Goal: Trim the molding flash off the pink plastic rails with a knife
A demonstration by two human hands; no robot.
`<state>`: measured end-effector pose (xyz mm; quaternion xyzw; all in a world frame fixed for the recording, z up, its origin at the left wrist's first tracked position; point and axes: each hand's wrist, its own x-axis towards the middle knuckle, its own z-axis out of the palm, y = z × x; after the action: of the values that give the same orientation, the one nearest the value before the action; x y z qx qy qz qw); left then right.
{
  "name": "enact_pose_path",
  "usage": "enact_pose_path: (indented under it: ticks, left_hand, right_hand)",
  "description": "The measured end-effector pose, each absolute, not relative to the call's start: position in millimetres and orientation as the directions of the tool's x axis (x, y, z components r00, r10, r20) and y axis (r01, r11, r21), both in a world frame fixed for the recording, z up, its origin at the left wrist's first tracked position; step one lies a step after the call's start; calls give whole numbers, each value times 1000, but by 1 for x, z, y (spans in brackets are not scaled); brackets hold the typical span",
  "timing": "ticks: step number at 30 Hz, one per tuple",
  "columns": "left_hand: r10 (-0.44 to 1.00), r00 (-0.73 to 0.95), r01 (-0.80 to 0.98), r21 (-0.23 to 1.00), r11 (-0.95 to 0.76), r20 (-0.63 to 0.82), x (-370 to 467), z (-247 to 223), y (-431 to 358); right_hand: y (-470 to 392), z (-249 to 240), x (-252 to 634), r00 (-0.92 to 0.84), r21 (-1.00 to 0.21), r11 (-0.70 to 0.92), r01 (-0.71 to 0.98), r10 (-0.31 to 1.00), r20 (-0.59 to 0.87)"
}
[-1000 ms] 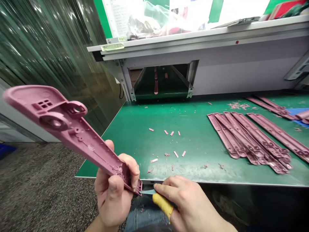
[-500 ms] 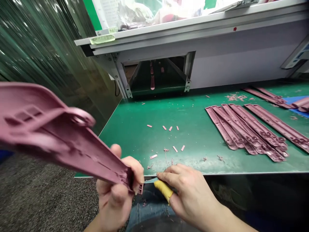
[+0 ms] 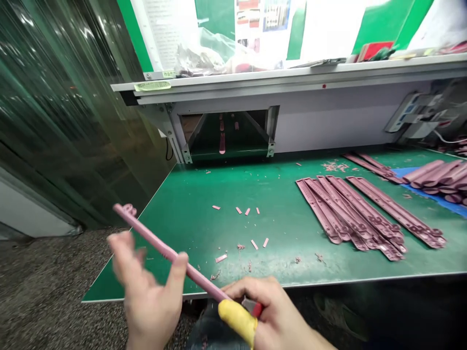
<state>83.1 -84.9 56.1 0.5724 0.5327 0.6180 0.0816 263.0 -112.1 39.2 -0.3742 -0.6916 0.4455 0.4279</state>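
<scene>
Swung round since the earlier frame, the long pink strip (image 3: 146, 234) now shows its narrow edge instead of its hollow side, and the left hand (image 3: 149, 291) has come off its end. Largest of all is the green table (image 3: 280, 233); on its right half lies a pile of similar strips (image 3: 350, 214), with more on a blue sheet (image 3: 458, 209) at its far right. As for the held strip, it slants over the table's left front part, its near end out past the front edge. Just off the table's front edge, the right hand (image 3: 280, 308) has its fingers curled tight on that near end, a yellow finger cover (image 3: 237, 321) on the thumb. Left of it, the left hand is spread wide with nothing gripped, its thumb in front of the strip. Small scraps (image 3: 221, 258) dot the table's front and middle. With the right hand gripping only one end, the strip's length could tip or twist loose; if the tool (image 3: 258, 309) in that palm has a bare edge, a slip could nick a finger. Most of that tool is hidden, motion blurs the left hand, whether its thumb touches the strip cannot be told, and the picture's edge cuts off the blue sheet.
</scene>
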Motion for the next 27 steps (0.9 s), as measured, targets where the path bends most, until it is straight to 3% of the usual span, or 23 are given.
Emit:
enact_pose_path:
  ticks: [1,2,3,4,7,10,13,17,21,24,27]
  left_hand:
    - [655,-78,713,501,-491,752,75,53,-87]
    - [599,229,759,244,-604,768,68,52,-90]
    - [526,496,699,42,-714,691,62,52,-92]
    - [451,678,585,-56,-809,580,58,54,-94]
    - [376,831,419,-18,-908,409,52,65,-91]
    - [456,822,484,3,-875,342,48,77,-84]
    - [481,837,517,-93,-851,260,44,87,-79]
    - [439,877,471,-163,-867,197,45,100,-78]
    - [329,938,346,-298,-890,105,50,113,-74]
    - [260,958,286,-298,-911,122,49,114,-73]
    - [340,916,384,-219,-897,213,43,108,-79]
  right_hand:
    - [-110,44,272,-386,-956,248,157,906,172]
    - [-109,49,280,-434,-976,166,141,897,89]
    - [-107,53,287,-491,-992,79,94,871,22]
    - [-105,56,293,-555,-999,-8,32,831,-25]
    - [-101,57,305,-650,-997,-56,-55,760,-7]
    - [-102,53,313,-564,-967,209,143,820,94]
    - [-106,49,316,-529,-833,426,353,825,198]
    - [-103,42,304,-553,-559,681,474,724,412]
    - [-95,39,287,-514,-238,734,636,633,579]
    - [-91,41,284,-550,-151,759,633,578,602]
    - [-93,44,288,-570,-144,786,601,548,612]
